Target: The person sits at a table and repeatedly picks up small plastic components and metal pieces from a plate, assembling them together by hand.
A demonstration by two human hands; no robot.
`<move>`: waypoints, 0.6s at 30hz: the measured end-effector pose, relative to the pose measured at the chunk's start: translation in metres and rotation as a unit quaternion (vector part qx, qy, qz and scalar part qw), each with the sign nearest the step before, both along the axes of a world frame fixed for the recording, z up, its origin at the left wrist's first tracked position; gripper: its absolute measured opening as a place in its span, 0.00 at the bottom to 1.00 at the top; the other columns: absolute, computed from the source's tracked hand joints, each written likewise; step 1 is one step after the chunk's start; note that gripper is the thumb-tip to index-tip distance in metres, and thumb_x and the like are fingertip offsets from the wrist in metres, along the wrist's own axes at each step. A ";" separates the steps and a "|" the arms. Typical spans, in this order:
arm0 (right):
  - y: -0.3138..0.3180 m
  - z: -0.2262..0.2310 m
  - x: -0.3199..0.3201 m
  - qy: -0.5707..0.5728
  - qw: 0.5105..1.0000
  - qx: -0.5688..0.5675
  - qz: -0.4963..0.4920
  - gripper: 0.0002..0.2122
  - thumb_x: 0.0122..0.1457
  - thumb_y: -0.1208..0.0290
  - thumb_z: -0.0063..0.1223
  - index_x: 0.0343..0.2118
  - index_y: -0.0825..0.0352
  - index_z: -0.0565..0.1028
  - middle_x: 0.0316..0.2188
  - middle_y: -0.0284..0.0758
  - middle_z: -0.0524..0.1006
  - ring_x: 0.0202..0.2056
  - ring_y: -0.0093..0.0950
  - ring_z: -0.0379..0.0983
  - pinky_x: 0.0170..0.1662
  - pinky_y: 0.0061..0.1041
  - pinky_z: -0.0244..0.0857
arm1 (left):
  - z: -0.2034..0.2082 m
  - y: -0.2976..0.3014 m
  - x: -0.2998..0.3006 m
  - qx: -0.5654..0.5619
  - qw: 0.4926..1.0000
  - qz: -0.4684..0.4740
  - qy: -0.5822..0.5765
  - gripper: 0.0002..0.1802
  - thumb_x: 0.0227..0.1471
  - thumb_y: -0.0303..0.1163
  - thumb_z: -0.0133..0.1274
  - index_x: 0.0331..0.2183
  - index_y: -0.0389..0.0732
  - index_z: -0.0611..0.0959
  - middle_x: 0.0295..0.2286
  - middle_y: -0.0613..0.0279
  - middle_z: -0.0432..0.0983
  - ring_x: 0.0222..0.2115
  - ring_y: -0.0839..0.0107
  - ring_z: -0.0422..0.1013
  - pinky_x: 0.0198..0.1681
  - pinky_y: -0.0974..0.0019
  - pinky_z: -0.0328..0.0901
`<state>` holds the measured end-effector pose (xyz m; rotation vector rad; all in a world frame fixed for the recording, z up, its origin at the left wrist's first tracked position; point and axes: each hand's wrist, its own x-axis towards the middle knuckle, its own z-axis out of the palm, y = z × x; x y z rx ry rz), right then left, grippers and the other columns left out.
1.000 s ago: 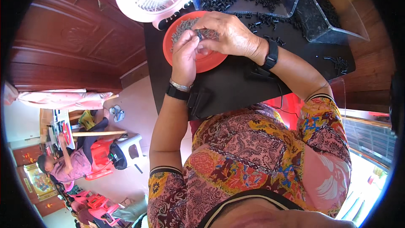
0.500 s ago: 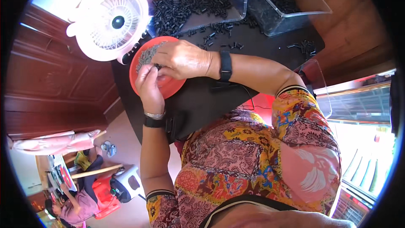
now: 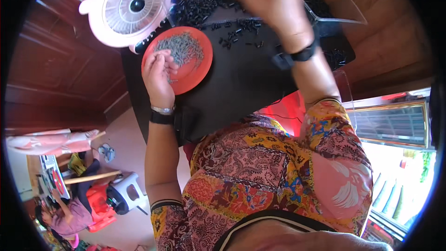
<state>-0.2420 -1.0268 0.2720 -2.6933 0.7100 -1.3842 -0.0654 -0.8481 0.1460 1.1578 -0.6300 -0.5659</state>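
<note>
My left hand (image 3: 159,75) rests over the near left side of a round red plate (image 3: 196,75). Its fingers are curled in, and whatever they hold is hidden. Small grey screws (image 3: 186,46) lie heaped toward the plate's far side, a few scattered closer to my hand. Well up and to the right, my right hand (image 3: 278,7) is raised in front of the clear plastic bins, smeared by motion, so its grip cannot be read. Loose short black cylindrical pieces (image 3: 197,9) are piled beyond the plate.
A white fan (image 3: 136,7) stands left of the plate. More black pieces (image 3: 335,57) lie at the right of the black tabletop (image 3: 232,83), near a clear plastic bin (image 3: 341,20). Another person (image 3: 72,216) sits at the lower left, by a white stool (image 3: 130,194).
My right hand has left my left hand above the plate and swung up and right toward the bins. My left hand stays at the plate, whose screws are now more exposed.
</note>
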 end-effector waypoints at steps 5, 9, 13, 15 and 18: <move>-0.034 0.024 -0.058 -0.049 0.967 -0.188 -0.163 0.15 0.45 0.77 0.56 0.39 0.69 0.75 0.31 0.43 0.76 0.35 0.41 0.72 0.39 0.33 0.66 | 0.001 -0.005 0.002 -0.002 1.000 -0.020 0.017 0.12 0.56 0.35 0.43 0.34 0.36 0.74 0.26 0.65 0.71 0.24 0.76 0.68 0.28 0.74 0.60; -0.032 0.009 -0.054 -0.050 0.988 -0.125 -0.081 0.12 0.43 0.79 0.56 0.34 0.70 0.76 0.32 0.41 0.76 0.35 0.41 0.72 0.42 0.31 0.66 | -0.001 -0.007 0.003 0.010 0.999 -0.028 0.015 0.12 0.56 0.35 0.43 0.32 0.37 0.75 0.25 0.65 0.72 0.24 0.76 0.68 0.28 0.74 0.60; -0.052 -0.062 -0.016 0.114 0.977 0.049 0.175 0.06 0.51 0.73 0.55 0.33 0.65 0.77 0.29 0.34 0.76 0.31 0.27 0.73 0.35 0.23 0.67 | -0.003 -0.006 0.003 0.010 0.999 -0.011 0.034 0.10 0.53 0.33 0.45 0.30 0.37 0.77 0.23 0.66 0.72 0.21 0.78 0.68 0.24 0.76 0.60; -0.058 -0.088 0.005 0.192 0.959 0.031 0.205 0.06 0.50 0.73 0.54 0.32 0.66 0.77 0.28 0.35 0.76 0.33 0.33 0.73 0.36 0.27 0.67 | -0.005 -0.010 0.003 0.010 0.999 -0.017 0.035 0.09 0.53 0.33 0.45 0.29 0.37 0.77 0.23 0.66 0.71 0.20 0.78 0.67 0.24 0.76 0.60; -0.063 -0.106 0.029 0.237 0.955 0.044 0.175 0.06 0.49 0.72 0.53 0.31 0.64 0.77 0.30 0.35 0.76 0.35 0.35 0.72 0.39 0.30 0.67 | -0.004 -0.010 0.004 0.015 0.999 -0.021 0.033 0.09 0.53 0.32 0.45 0.28 0.38 0.76 0.23 0.66 0.71 0.20 0.78 0.67 0.24 0.76 0.60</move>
